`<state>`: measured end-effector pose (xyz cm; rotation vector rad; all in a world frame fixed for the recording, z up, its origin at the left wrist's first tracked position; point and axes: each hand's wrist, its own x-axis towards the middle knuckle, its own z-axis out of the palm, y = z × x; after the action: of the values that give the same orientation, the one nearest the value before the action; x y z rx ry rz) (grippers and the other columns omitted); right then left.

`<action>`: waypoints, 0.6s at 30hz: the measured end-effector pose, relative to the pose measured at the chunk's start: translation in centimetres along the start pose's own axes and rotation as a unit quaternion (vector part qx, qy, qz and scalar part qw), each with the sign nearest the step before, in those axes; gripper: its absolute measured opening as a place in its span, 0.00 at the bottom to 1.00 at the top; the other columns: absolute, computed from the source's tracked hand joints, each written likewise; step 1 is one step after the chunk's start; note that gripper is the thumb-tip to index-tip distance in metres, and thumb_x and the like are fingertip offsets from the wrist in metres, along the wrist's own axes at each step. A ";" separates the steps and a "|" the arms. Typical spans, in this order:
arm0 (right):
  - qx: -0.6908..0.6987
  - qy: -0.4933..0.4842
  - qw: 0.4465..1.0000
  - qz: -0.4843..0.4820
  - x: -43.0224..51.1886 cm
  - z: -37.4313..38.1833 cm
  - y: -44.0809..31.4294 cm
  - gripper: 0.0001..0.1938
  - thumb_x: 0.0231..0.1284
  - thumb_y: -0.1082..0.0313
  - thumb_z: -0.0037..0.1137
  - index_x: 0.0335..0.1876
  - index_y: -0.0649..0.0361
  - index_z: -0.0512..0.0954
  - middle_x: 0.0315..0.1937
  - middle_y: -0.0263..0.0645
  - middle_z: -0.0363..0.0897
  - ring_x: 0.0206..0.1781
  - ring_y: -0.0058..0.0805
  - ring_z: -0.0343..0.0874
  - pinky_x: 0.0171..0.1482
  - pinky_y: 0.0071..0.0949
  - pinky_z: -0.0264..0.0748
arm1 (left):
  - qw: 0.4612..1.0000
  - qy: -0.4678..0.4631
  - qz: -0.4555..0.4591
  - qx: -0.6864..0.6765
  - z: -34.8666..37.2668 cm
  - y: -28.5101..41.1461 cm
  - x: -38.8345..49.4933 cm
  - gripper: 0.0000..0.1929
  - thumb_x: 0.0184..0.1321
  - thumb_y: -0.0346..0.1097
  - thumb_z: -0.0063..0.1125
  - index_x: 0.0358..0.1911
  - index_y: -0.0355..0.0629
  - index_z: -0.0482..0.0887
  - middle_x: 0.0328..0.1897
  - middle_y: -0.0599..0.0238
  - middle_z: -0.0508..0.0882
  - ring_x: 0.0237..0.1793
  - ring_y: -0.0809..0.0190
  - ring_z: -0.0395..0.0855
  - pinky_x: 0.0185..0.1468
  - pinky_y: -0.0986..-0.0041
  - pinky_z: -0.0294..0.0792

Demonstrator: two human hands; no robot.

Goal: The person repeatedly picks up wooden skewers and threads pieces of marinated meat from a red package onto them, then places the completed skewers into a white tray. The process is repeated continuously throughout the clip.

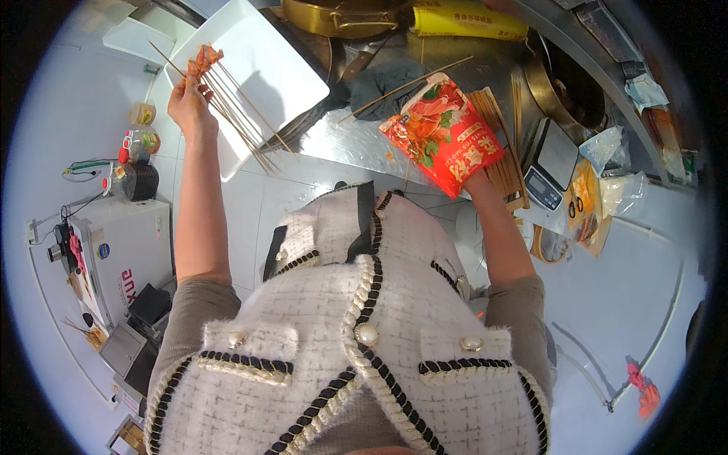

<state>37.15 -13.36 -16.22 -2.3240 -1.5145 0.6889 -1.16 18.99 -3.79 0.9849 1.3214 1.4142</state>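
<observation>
My left hand (192, 105) grips a bundle of thin bamboo skewers (236, 122) above the white rectangular tray (296, 79). Orange-red food pieces (205, 58) are threaded at the far ends of some skewers. One skewer (165, 57) juts out to the upper left, at a different angle from the bundle. My right hand (479, 183) reaches to a red printed plastic food bag (441, 133). Its fingers are hidden by the bag; I cannot tell whether they are inside or beneath it. A lone skewer (404, 89) lies across the metal worktop (352, 133) near the bag.
A slatted wooden rack (506, 165) lies under the bag. Right of it stand a digital scale (549, 165) and a deep brass-coloured pot (563, 85). A brass-coloured pan (341, 20), a yellow package (469, 21) and a knife (361, 60) are at the back.
</observation>
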 end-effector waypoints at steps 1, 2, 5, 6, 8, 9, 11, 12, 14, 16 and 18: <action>0.014 0.006 1.000 0.008 0.7 0.4 0.3 0.22 0.62 0.58 0.57 0.58 0.61 0.76 0.55 0.48 0.80 0.60 0.49 0.77 0.60 0.43 0.74 | 1.000 -0.006 0.006 0.004 0.2 0.5 -0.5 0.10 0.70 0.36 0.59 0.46 0.35 0.82 0.34 0.67 0.80 0.34 0.68 0.77 0.39 0.74 0.71; 0.027 0.013 0.999 0.018 1.4 0.8 0.7 0.22 0.62 0.58 0.57 0.58 0.61 0.76 0.55 0.49 0.80 0.59 0.49 0.77 0.60 0.43 0.74 | 1.000 0.001 0.013 0.004 0.4 0.9 -1.0 0.11 0.71 0.36 0.58 0.47 0.36 0.83 0.35 0.67 0.80 0.33 0.70 0.75 0.38 0.76 0.69; 0.060 0.027 0.997 0.042 2.7 1.4 2.1 0.22 0.62 0.58 0.57 0.58 0.61 0.76 0.54 0.49 0.80 0.59 0.49 0.77 0.60 0.43 0.74 | 0.999 -0.040 0.026 -0.027 0.3 1.9 -2.3 0.11 0.71 0.37 0.58 0.47 0.35 0.83 0.36 0.67 0.80 0.33 0.70 0.74 0.38 0.76 0.69; 0.067 0.028 0.996 0.048 3.0 1.5 2.4 0.22 0.62 0.58 0.57 0.58 0.61 0.76 0.54 0.49 0.80 0.59 0.49 0.77 0.60 0.43 0.74 | 0.998 -0.047 0.034 -0.027 0.2 2.1 -2.7 0.12 0.71 0.37 0.58 0.48 0.35 0.83 0.36 0.67 0.80 0.33 0.71 0.74 0.37 0.76 0.68; 0.083 0.034 0.994 0.059 3.7 1.6 3.0 0.21 0.62 0.58 0.57 0.58 0.61 0.76 0.54 0.49 0.80 0.59 0.49 0.77 0.60 0.43 0.74 | 0.996 -0.064 0.049 -0.027 0.0 2.4 -3.6 0.12 0.71 0.36 0.58 0.48 0.34 0.82 0.36 0.67 0.79 0.33 0.71 0.73 0.37 0.77 0.68; 0.090 0.037 0.993 0.063 4.2 1.6 3.1 0.21 0.62 0.58 0.57 0.58 0.61 0.76 0.54 0.49 0.80 0.59 0.49 0.77 0.60 0.43 0.74 | 0.996 -0.070 0.051 -0.028 -0.1 2.6 -4.0 0.12 0.71 0.36 0.58 0.48 0.33 0.82 0.36 0.67 0.79 0.33 0.71 0.73 0.37 0.77 0.68; 0.103 0.042 0.991 0.070 5.0 1.7 3.2 0.21 0.62 0.58 0.57 0.58 0.61 0.76 0.54 0.49 0.80 0.59 0.49 0.77 0.60 0.43 0.74 | 0.994 -0.086 0.056 -0.028 -0.1 3.0 -4.6 0.12 0.72 0.36 0.57 0.49 0.33 0.82 0.35 0.68 0.78 0.32 0.72 0.72 0.36 0.77 0.67; 0.107 0.045 0.991 0.073 5.3 1.8 3.3 0.21 0.62 0.58 0.56 0.58 0.61 0.76 0.54 0.49 0.80 0.59 0.49 0.77 0.59 0.43 0.74 | 0.993 -0.091 0.065 -0.028 0.0 3.2 -5.0 0.12 0.72 0.35 0.57 0.49 0.33 0.82 0.35 0.68 0.78 0.32 0.72 0.72 0.36 0.78 0.67; 0.119 0.047 0.989 0.079 5.8 2.0 3.5 0.21 0.63 0.58 0.56 0.58 0.61 0.76 0.54 0.49 0.81 0.59 0.49 0.78 0.59 0.44 0.74 | 0.991 -0.099 0.081 -0.029 0.2 3.5 -5.7 0.12 0.72 0.35 0.56 0.49 0.32 0.82 0.35 0.69 0.78 0.32 0.72 0.72 0.36 0.79 0.67; 0.124 0.049 0.988 0.082 6.1 2.1 3.7 0.21 0.63 0.58 0.56 0.58 0.61 0.76 0.54 0.49 0.81 0.59 0.49 0.78 0.59 0.44 0.74 | 0.989 -0.113 0.090 -0.039 0.4 4.1 -6.2 0.11 0.72 0.35 0.56 0.49 0.33 0.82 0.35 0.69 0.78 0.31 0.72 0.71 0.35 0.79 0.66; 0.130 0.050 0.986 0.087 6.2 2.2 3.9 0.21 0.63 0.58 0.56 0.57 0.61 0.76 0.54 0.49 0.81 0.59 0.49 0.78 0.59 0.44 0.74 | 0.988 -0.109 0.100 -0.047 0.6 4.7 -6.6 0.11 0.72 0.35 0.56 0.49 0.33 0.82 0.34 0.69 0.78 0.30 0.73 0.71 0.34 0.79 0.65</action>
<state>41.05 -9.31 -21.43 -2.2698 -1.1153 0.7497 0.56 12.84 1.17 1.1980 1.0090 1.4569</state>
